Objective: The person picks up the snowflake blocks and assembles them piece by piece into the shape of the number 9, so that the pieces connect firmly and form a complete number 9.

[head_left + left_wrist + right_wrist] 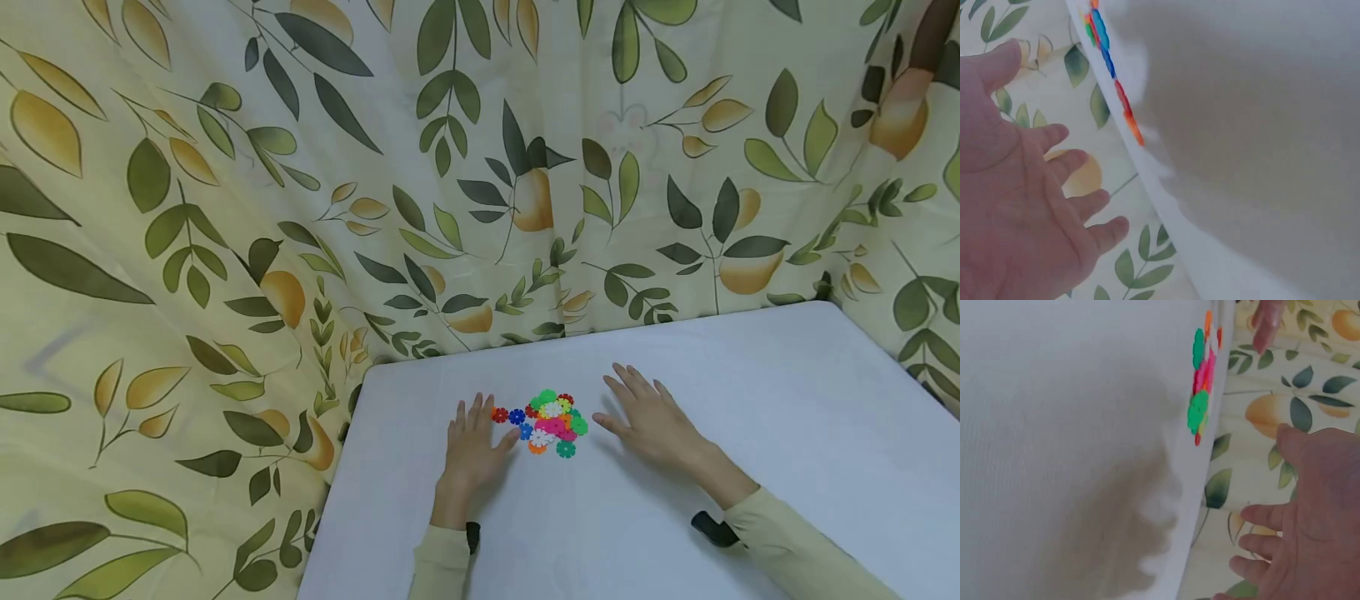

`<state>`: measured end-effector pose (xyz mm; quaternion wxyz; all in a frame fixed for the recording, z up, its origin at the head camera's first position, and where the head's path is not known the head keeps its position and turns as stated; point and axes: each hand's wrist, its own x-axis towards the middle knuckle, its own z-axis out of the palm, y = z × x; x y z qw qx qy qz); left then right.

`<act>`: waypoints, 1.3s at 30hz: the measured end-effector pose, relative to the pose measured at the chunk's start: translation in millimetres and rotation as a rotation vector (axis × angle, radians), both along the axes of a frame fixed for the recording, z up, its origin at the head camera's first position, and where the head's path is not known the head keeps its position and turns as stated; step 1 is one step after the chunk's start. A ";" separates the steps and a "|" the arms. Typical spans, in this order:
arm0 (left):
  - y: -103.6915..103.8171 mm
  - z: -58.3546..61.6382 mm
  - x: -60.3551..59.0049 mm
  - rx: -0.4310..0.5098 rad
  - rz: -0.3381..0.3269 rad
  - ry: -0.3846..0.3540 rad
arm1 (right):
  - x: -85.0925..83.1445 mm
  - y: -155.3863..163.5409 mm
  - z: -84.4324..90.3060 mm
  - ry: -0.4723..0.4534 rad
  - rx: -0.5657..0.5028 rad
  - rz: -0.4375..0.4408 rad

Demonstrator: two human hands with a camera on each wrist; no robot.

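Note:
A small heap of colourful flower-shaped plastic discs (553, 426) lies on the white table, in pink, green, orange, white, yellow, red and blue. On its left side a blue disc (517, 417) and a red disc (500, 414) trail out from the pile. My left hand (472, 446) hovers just left of them with fingers spread, holding nothing. To the right of the heap my right hand (651, 417) is held above the table, fingers extended and palm bare. Both wrist views show the discs edge-on, the left palm (1029, 200) and the right palm (1329, 506) apart from them.
The white-covered table (787, 400) extends on both sides of the heap. Behind it and to the left hangs a leaf-and-fruit patterned curtain (480, 208). A dark wrist device (714, 529) sits at the right sleeve, and another (472, 537) at the left cuff.

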<state>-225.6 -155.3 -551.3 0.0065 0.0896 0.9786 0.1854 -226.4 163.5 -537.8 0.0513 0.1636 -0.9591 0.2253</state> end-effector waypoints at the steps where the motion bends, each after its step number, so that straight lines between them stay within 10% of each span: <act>1: 2.1 -0.8 -0.5 -0.006 -0.004 0.001 | -0.4 -2.4 -0.5 -0.003 -0.002 0.004; 16: 26.5 -7.0 -3.7 0.020 -0.108 0.064 | -8.2 -32.2 -16.4 -0.025 -0.081 0.030; 39: 49.4 -9.6 -10.1 0.145 -0.066 0.008 | -19.4 -46.5 -25.0 -0.094 -0.159 0.010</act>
